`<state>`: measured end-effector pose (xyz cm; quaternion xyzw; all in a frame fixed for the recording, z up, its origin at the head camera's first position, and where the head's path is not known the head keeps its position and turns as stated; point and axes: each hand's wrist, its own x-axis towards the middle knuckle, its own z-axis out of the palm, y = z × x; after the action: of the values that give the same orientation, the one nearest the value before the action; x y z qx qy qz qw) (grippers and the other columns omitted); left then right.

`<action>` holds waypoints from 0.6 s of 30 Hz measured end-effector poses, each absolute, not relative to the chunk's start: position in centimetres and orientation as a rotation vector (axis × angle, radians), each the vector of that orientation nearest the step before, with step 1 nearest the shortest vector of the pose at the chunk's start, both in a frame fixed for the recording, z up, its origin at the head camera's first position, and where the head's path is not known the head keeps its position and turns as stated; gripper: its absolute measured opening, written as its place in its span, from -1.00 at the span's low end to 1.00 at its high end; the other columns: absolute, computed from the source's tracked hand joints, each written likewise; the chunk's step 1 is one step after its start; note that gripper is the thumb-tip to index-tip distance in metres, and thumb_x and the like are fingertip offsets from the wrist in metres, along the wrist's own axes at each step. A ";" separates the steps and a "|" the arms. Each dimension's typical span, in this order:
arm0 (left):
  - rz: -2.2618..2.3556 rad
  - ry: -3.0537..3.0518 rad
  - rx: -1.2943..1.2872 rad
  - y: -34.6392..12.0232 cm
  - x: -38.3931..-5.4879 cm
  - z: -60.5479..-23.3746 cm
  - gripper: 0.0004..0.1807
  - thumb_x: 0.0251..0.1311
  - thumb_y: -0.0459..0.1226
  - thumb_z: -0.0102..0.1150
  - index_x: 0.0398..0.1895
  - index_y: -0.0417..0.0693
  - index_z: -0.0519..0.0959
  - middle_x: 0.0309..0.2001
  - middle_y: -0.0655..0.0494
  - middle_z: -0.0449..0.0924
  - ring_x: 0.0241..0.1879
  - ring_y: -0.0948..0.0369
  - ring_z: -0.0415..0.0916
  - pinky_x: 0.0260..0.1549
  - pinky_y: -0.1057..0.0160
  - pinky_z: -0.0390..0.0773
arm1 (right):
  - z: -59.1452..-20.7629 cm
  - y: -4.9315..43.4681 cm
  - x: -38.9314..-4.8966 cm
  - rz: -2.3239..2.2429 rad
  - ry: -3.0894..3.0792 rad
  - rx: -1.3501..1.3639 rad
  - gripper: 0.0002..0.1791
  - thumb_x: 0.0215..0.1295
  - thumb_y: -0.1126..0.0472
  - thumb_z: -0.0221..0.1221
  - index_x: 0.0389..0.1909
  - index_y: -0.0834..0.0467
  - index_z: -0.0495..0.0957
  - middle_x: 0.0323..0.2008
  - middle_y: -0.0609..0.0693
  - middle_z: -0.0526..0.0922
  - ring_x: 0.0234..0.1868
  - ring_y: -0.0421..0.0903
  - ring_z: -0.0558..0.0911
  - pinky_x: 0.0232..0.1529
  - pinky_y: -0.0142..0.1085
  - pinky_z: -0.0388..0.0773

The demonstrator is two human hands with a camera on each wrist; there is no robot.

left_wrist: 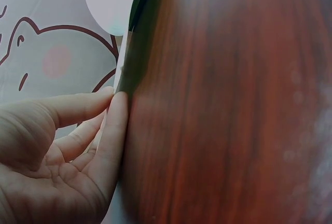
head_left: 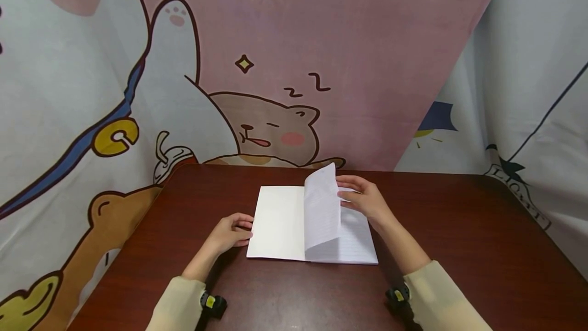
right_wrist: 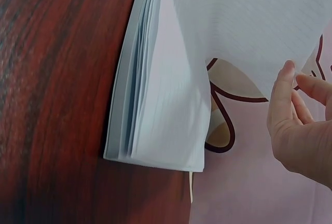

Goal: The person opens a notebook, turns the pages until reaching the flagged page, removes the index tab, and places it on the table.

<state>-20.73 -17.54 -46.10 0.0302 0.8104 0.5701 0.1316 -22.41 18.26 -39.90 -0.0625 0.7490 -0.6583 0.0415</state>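
An open notebook [head_left: 279, 222] lies on the table, its left side blank and its right pages [right_wrist: 176, 115] faintly lined. One page [head_left: 321, 208] stands lifted and curves up from the middle fold. My right hand [head_left: 365, 199] pinches the far, free edge of that page between thumb and fingertips; the right wrist view shows the hand [right_wrist: 303, 125] at the page's corner. At the notebook's left edge, my left hand [head_left: 228, 232] pinches the cover's rim with thumb and finger, as the left wrist view shows the hand [left_wrist: 67, 151] close up.
The dark red-brown wooden table [head_left: 294, 295] extends around the notebook. A cartoon-printed cloth [head_left: 367, 65] hangs behind the table and along its sides. A thin ribbon [right_wrist: 191, 187] sticks out past the notebook's end. Each wrist carries a small black camera [head_left: 214, 304].
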 end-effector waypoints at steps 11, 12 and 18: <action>1.660 2.353 0.093 -17.5 -20.7 -46.0 -0.59 0.19 -0.48 0.26 0.12 -0.42 0.49 -0.06 -0.29 0.56 -0.31 0.23 0.58 -0.28 0.17 0.73 | -40.2 17.2 -22.6 -2.057 2.258 -0.218 -0.47 0.34 0.41 0.18 0.31 0.41 0.36 0.20 0.40 0.51 -0.16 -0.33 0.66 -0.07 -0.32 0.69; 1.657 2.357 0.094 -17.5 -20.7 -46.0 -0.59 0.19 -0.48 0.26 0.12 -0.42 0.49 -0.06 -0.29 0.56 -0.30 0.23 0.58 -0.28 0.17 0.73 | -40.2 17.1 -22.6 -2.055 2.264 -0.216 -0.47 0.34 0.41 0.18 0.31 0.40 0.37 0.19 0.40 0.51 -0.16 -0.33 0.66 -0.07 -0.30 0.69; 1.657 2.362 0.074 -17.5 -20.8 -46.2 -0.62 0.19 -0.49 0.26 0.09 -0.39 0.51 -0.09 -0.23 0.58 -0.31 0.24 0.59 -0.29 0.21 0.72 | -40.7 16.5 -22.7 -2.043 2.287 -0.206 -0.48 0.33 0.40 0.20 0.30 0.38 0.39 0.18 0.43 0.51 -0.20 -0.31 0.66 -0.08 -0.22 0.71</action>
<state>-20.78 -17.53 -46.16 0.0255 0.8118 0.5693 0.1272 -22.68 16.53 -40.67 -0.0671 0.7436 -0.6644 0.0338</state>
